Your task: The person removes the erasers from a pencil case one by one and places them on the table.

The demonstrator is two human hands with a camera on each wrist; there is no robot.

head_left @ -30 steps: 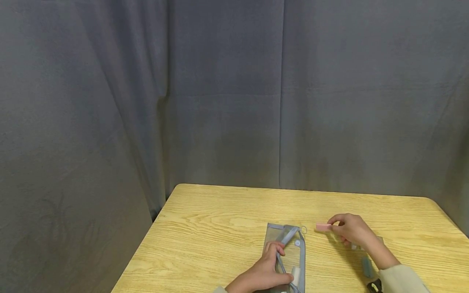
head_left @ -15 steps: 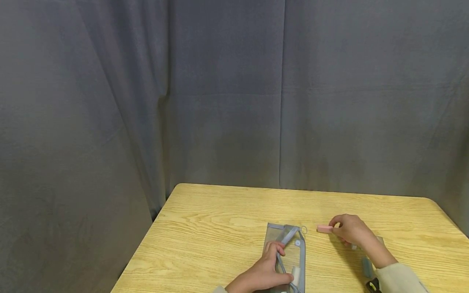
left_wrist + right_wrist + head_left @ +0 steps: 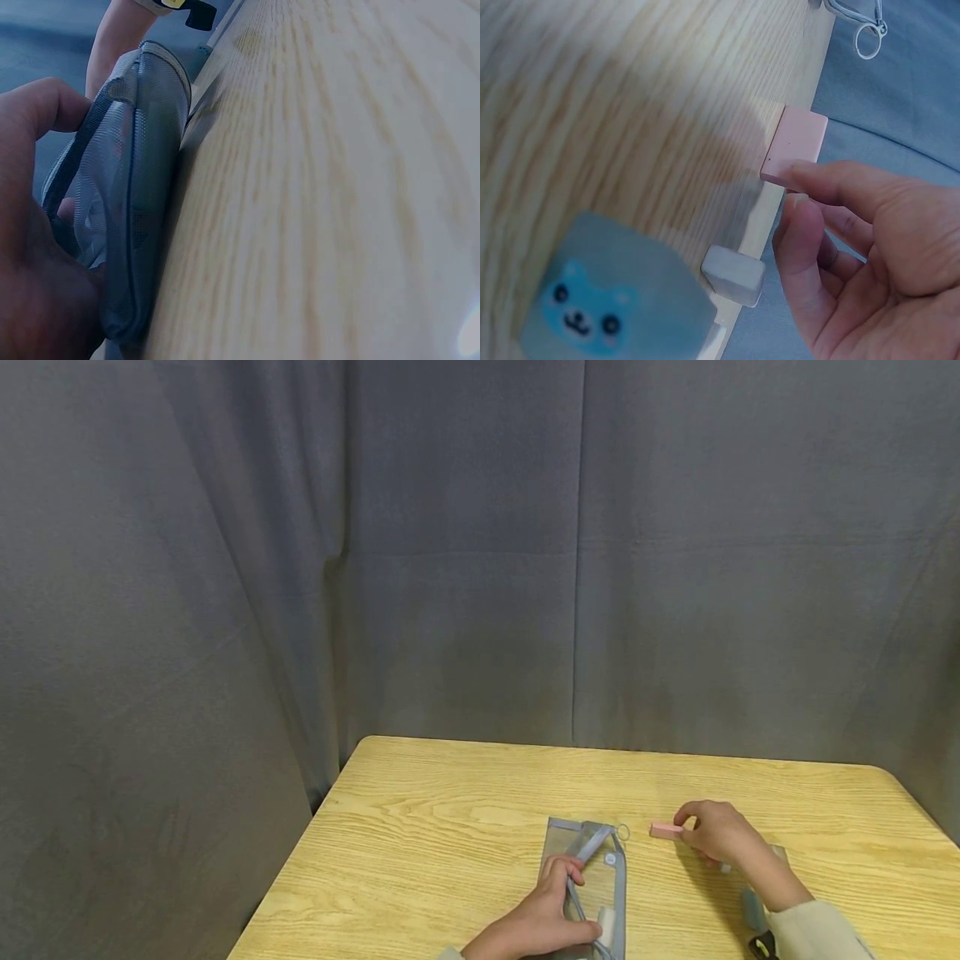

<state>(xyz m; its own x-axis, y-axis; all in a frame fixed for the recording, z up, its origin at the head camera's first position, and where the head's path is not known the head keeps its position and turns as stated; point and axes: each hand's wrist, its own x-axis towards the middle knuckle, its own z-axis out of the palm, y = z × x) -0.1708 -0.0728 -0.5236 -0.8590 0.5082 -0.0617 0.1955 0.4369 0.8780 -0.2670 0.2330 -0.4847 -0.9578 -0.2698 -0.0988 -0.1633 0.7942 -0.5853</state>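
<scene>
My left hand grips a grey-blue mesh pencil case lying on the table, thumb and fingers at its zipped opening. A whitish piece shows through the mesh near the thumb. In the left wrist view, the case stands thick between the curled fingers. To the right, my right hand pinches one end of a small pink eraser low at the table. The right wrist view shows the index fingertip on the eraser; part of the thumb's contact is hard to make out.
A white block and a translucent piece with a blue bear face lie near my right hand. A teal item sits under the right forearm. The wooden table ends at grey curtains.
My right hand and the pink eraser have shifted very slightly right and toward me, with the index finger more bent. The left hand and pencil case have stayed put.
</scene>
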